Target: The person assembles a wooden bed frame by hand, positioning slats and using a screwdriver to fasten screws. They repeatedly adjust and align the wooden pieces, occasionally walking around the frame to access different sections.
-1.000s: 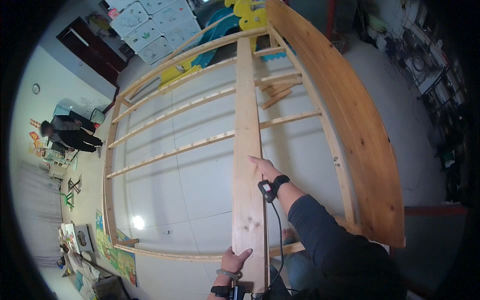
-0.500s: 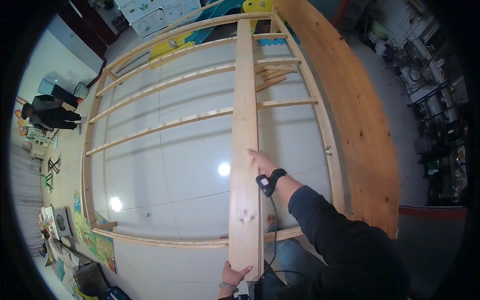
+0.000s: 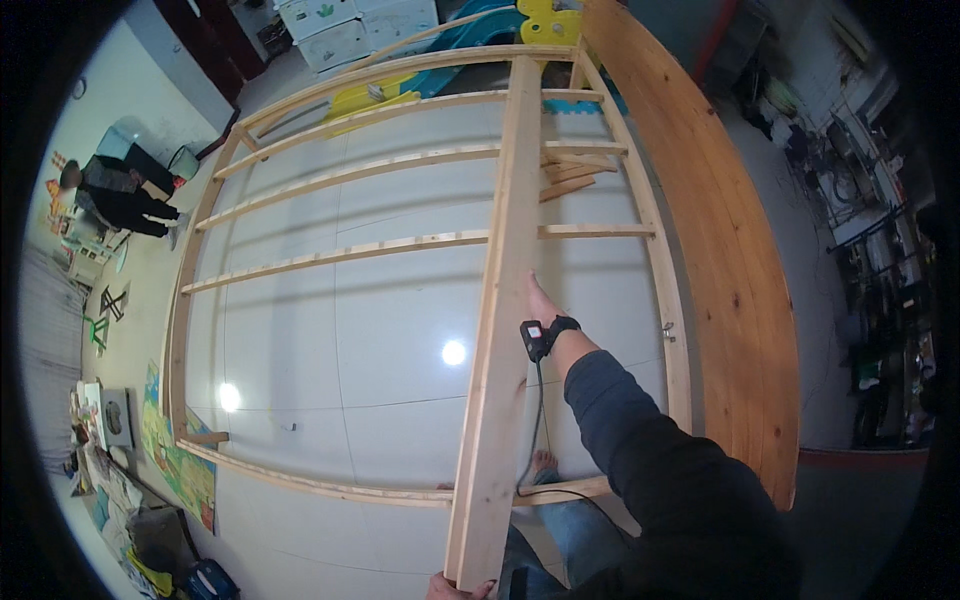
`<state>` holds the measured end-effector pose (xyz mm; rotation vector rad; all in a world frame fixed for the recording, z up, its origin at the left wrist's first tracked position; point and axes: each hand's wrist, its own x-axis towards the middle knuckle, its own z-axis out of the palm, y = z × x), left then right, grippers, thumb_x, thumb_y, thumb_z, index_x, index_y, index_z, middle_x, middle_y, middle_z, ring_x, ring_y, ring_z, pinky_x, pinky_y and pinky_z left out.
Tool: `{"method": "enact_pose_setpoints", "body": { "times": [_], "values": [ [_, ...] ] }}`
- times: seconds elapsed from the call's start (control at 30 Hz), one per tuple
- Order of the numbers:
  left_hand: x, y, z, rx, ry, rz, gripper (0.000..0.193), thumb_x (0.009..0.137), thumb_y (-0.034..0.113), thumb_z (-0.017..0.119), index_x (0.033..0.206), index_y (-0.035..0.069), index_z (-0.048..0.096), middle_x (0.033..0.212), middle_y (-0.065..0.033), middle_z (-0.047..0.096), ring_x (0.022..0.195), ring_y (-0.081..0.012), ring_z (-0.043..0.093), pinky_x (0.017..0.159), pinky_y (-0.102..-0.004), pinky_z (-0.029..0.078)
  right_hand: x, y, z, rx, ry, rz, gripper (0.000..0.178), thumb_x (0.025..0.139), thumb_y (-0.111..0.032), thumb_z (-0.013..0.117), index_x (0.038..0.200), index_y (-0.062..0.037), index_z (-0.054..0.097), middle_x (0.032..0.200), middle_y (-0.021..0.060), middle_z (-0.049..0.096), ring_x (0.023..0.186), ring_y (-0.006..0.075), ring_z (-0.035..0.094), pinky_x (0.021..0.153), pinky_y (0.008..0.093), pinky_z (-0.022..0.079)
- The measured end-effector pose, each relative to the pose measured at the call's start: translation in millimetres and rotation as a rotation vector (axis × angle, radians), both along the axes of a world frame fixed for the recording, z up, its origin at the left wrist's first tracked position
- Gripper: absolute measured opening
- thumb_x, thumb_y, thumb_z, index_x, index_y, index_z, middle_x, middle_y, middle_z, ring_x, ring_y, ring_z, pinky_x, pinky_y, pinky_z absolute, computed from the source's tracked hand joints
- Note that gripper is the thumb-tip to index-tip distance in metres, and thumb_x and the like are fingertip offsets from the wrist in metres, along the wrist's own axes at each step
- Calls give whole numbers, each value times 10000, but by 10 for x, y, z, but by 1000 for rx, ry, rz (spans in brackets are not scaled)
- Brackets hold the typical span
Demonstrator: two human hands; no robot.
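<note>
A long pale wooden plank (image 3: 508, 270) crosses a slatted wooden frame (image 3: 340, 258), from its far rail to past its near rail. It looks tilted, with a narrow edge showing along its left side. At the plank's near end, my left hand (image 3: 460, 588) grips it, partly cut off by the lower border. My right hand (image 3: 541, 302) holds the plank's right side around mid-length; its thumb shows, while the other fingers are hidden behind the wood. A black strap with a small cabled device (image 3: 537, 340) is on my right wrist.
A wide orange-brown board (image 3: 735, 290) stands along the frame's right side. Short wood pieces (image 3: 575, 178) lie on the floor inside the frame. A person (image 3: 125, 192) stands at the far left. Beyond the frame are a yellow and blue slide (image 3: 385, 92) and drawers (image 3: 335, 42).
The plank has tipped, and its near end has swung left. My right hand has moved from its top face to its right side; my left hand has gone lower with the end.
</note>
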<state>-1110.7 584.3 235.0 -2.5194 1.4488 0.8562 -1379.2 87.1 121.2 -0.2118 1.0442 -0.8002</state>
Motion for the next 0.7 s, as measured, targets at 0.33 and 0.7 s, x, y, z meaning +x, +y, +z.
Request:
{"method": "enact_pose_setpoints", "body": {
  "times": [0.33,0.7],
  "values": [
    [284,904,-199,-33,147,338,628,594,359,806,1073,42,551,939,-186,624,868,-394,578,739,-488,458,349,729,-706,-82,289,119,932,805,-755,103,1428,-87,-84,1503,90,-106,1382,215,-76,1103,400,21],
    [1950,2739,177,107,50,371,436,700,333,719,1025,78,579,916,-179,605,896,-383,569,700,-457,476,1876,2897,-90,-73,171,-30,805,789,-775,211,1198,-127,459,1042,116,536,941,267,535,811,436,470]
  ]
}}
